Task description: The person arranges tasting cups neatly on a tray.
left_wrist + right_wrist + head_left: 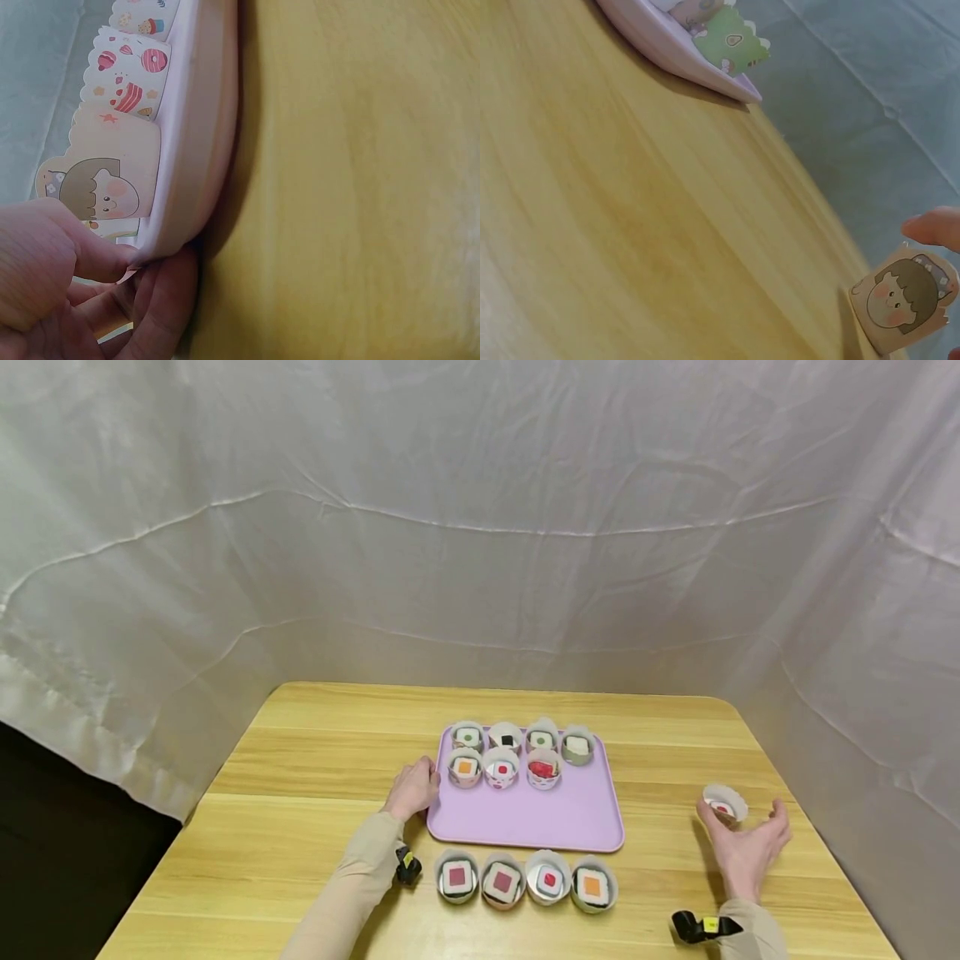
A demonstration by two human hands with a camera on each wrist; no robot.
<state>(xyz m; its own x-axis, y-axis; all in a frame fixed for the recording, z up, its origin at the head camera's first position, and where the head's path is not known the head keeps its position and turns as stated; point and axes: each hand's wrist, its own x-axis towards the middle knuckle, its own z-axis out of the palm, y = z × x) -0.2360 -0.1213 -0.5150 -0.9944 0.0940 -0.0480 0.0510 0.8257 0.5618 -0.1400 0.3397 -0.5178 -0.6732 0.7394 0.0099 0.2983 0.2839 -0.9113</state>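
- The right wrist view shows a cartoon face with brown hair and a headband printed on the peach paper cup (900, 300), which stands on the tabletop (300, 760) to the right of the lilac tray (525, 822); a red-centred white piece sits inside.
- A similar face decorates the face-printed tray cup (112, 169) at the tray's left edge; the dessert-printed cup (127, 71) beside it shows a pink doughnut and a slice of cake.
- The green cup (731, 41) near the tray's corner carries an avocado drawing.
- Each sleeve's wrist camera (684, 927) bears a yellow label (709, 925), its marks too small to read.
- The left hand (415, 787) is clamped on the tray's left rim, thumb above and fingers curled beneath, the forearm angled in from the front.
- The right hand (748, 852) has thumb and fingers spread apart about the peach paper cup; whether the thumb touches it cannot be told.
- Seven filled cups stand on the tray, four behind three, and a row of four cups (549, 896) stands just in front.
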